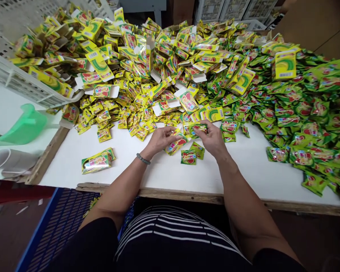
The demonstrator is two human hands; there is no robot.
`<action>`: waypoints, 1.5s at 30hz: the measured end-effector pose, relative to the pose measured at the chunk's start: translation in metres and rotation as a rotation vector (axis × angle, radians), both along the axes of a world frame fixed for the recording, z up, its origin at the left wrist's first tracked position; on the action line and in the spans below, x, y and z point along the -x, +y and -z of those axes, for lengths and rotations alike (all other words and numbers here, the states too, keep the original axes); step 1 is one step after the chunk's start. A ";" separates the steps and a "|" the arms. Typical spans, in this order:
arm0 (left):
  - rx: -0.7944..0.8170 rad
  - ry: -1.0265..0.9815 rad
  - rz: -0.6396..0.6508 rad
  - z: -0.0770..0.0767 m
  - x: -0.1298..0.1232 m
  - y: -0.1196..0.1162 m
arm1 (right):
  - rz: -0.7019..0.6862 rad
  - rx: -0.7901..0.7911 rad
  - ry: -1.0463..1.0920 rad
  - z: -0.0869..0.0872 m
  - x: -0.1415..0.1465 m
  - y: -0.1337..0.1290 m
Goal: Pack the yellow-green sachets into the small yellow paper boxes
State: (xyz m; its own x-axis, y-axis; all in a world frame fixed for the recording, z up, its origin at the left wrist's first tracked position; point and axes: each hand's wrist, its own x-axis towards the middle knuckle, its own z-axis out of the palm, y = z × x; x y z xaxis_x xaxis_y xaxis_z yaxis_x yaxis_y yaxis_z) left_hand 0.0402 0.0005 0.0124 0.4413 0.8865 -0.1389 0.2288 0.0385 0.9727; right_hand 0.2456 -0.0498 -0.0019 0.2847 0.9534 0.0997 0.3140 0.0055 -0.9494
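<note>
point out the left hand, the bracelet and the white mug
Left hand [159, 139]: head view, back of the hand
Bracelet [143, 159]: head view, middle of its band
White mug [23, 161]: head view, its side

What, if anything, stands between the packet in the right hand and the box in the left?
Nothing visible: the right hand holds the green packet close beside the yellow box in the left hand. Two packets lie on the table, not between.

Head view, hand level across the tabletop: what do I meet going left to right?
White mug → flat-lying yellow box → left hand → right hand → heap of green packets.
</note>
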 end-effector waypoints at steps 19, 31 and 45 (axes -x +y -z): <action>0.239 -0.200 0.031 0.008 -0.010 -0.005 | 0.048 0.071 -0.026 0.001 0.023 -0.003; 0.377 -0.342 -0.025 -0.002 -0.009 -0.006 | 0.022 -0.053 -0.082 0.007 0.017 -0.005; 0.284 -0.312 0.058 -0.005 -0.010 -0.009 | -0.238 0.051 -0.054 0.000 0.032 -0.012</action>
State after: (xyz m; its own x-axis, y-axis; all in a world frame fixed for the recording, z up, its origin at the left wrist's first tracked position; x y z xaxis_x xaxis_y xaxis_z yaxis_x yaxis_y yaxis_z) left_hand 0.0498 -0.0084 0.0170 0.5490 0.8046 -0.2262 -0.0653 0.3111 0.9481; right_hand 0.2135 -0.0618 -0.0015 0.0473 0.9971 0.0591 0.3594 0.0382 -0.9324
